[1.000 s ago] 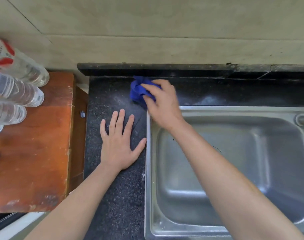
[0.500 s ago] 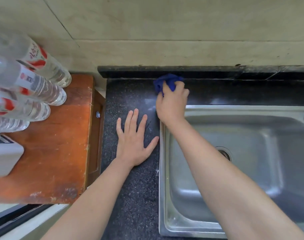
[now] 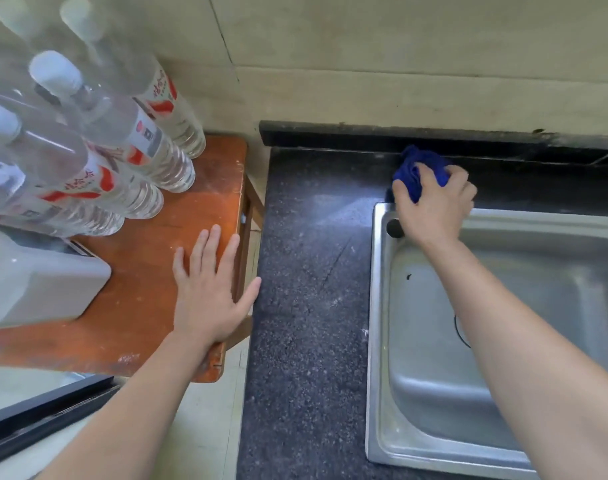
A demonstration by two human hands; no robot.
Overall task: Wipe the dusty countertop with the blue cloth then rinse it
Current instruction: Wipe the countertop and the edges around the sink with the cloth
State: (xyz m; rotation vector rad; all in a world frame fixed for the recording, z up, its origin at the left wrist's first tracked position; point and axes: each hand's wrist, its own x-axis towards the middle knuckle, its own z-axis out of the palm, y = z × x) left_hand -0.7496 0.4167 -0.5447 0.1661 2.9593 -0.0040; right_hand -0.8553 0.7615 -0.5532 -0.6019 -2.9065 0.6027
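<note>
While I wipe: my right hand (image 3: 434,206) has its fingers curled round the bunched blue cloth (image 3: 418,168), thumb on the cloth's left side.
Cloth: on the dark bench (image 3: 306,306) just behind the back-left corner of the sink (image 3: 378,306), up against the dark upstand at the wall.
Left hand (image 3: 209,292): fingers straight and spread, palm down over the wooden bench (image 3: 139,317) left of the sink, holding nothing. I cannot tell whether it presses down.
Dust: a pale patch (image 3: 333,206) shows just left of the sink's back-left corner, with fainter specks down the strip beside the sink's left rim.
Relation that matters: the dusty strip lies left of the cloth and toward me, its long axis running front to back along the sink's left rim. My right hand is the nearer one and holds the cloth.
Next move, my guess: slide the cloth left off the corner, then pull it toward me alongside the sink.
Rinse: not yet begun; no tap is in view.
Other: clear bottles (image 3: 122,143) and a white box (image 3: 35,289) stand on the wooden bench, far left of the sink.
</note>
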